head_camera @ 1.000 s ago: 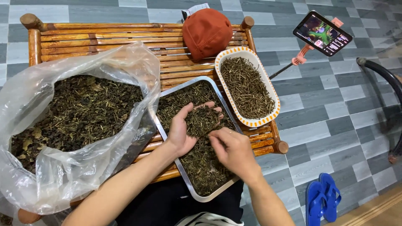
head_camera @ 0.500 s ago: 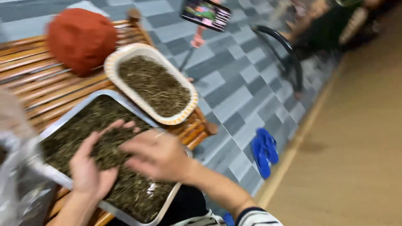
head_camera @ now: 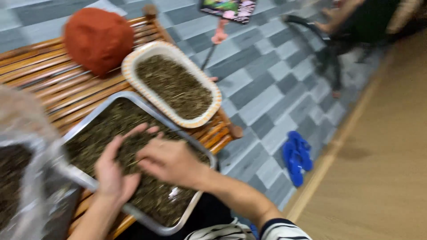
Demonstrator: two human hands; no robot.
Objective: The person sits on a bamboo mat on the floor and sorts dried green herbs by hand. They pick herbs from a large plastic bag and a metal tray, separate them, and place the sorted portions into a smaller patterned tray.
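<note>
A metal tray (head_camera: 133, 98) filled with dark dried leaves rests on a slatted wooden bench (head_camera: 53, 89). My left hand (head_camera: 116, 169) lies palm up on the leaves, fingers spread, with some leaves in the palm. My right hand (head_camera: 171, 161) hovers just to its right, fingers bent toward the left palm, touching the leaves. The view is blurred, so whether the right fingers pinch anything is unclear. Past the tray stands an oval white dish with an orange rim (head_camera: 209, 89), also full of dried leaves.
A rust-red cap (head_camera: 98, 38) sits on the bench at the back. A clear plastic bag of leaves (head_camera: 22, 169) is at the left edge. A phone on a stand (head_camera: 229, 9), blue sandals (head_camera: 297, 155) on the tiled floor, and another person's legs (head_camera: 351, 26) lie to the right.
The camera has swung to the right, so the bag has slid mostly out of view and the floor shows. Both hands stay over the tray, right hand working at the left palm.
</note>
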